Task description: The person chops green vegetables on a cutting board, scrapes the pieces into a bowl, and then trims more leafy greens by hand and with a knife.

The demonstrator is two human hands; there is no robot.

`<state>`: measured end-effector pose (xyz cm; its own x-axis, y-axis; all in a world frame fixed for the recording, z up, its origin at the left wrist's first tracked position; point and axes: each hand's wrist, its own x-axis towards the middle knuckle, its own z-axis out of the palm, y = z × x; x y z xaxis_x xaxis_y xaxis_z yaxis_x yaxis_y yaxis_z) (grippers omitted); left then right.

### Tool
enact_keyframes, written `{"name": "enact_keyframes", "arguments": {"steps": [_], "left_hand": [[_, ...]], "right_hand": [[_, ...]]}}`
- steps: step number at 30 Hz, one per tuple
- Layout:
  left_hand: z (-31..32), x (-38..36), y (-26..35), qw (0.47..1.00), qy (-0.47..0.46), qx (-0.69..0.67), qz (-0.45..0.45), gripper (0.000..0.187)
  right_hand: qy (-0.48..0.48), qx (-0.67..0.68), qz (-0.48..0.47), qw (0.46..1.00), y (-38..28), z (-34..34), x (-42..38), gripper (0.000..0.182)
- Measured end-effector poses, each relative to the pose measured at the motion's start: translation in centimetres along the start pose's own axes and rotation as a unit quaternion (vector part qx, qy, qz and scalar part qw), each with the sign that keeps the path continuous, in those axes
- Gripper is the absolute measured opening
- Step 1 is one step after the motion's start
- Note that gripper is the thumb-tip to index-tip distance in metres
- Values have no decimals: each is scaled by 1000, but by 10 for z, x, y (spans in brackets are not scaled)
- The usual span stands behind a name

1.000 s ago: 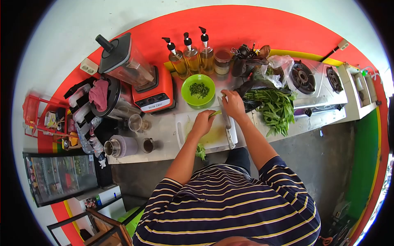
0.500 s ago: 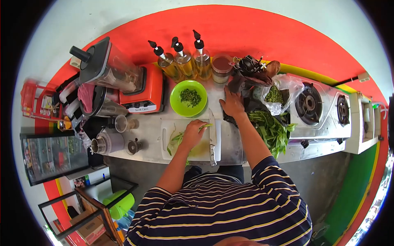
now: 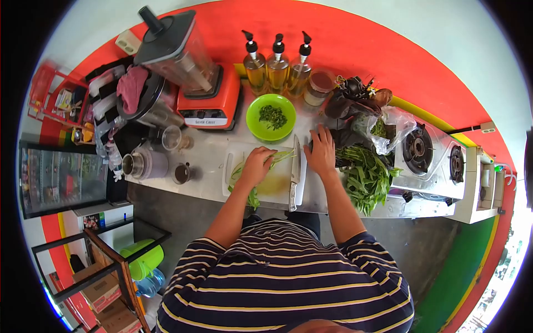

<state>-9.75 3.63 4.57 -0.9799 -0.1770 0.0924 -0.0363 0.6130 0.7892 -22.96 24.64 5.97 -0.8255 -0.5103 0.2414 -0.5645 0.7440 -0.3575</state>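
Note:
My left hand (image 3: 259, 166) is closed around a few leafy green stems (image 3: 284, 156) above the white cutting board (image 3: 266, 149); leaves hang out below it, over the board's near edge. A knife (image 3: 295, 172) lies along the right side of the board, handle toward me. My right hand (image 3: 321, 151) lies with fingers stretched out on the counter, right of the knife, over a dark thing mostly hidden beneath it. Beyond the board is a green bowl (image 3: 255, 123) of chopped greens (image 3: 272, 117).
A bunch of leafy greens (image 3: 366, 180) and a plastic bag (image 3: 401, 130) lie at the right, beside the gas stove (image 3: 438, 183). Behind stand pump bottles (image 3: 277, 72) and a jar (image 3: 319, 89). A red blender (image 3: 208, 102) and a dark cup (image 3: 181, 173) are at the left.
The view has shifted a little. My right hand has drawn back toward me, away from the dark bag and closer to the knife. My left hand still holds the stems.

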Motion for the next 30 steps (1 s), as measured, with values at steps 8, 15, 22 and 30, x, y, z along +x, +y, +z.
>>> {"name": "enact_keyframes", "arguments": {"steps": [8,15,22,30], "left_hand": [[-47,-19,-20,997,52,-48,-28,25],[-47,-37,-57,999,30,4,-32,32],[-49,-81,-63,986,63,146,-53,39],[-71,-114,-74,989,104,48,-93,31]], "right_hand": [[56,166,17,984,-38,4,-72,16],[25,125,60,990,-70,24,-103,28],[2,24,15,1000,-102,39,-66,45],[-94,-42,35,994,-120,64,-59,24]]}}
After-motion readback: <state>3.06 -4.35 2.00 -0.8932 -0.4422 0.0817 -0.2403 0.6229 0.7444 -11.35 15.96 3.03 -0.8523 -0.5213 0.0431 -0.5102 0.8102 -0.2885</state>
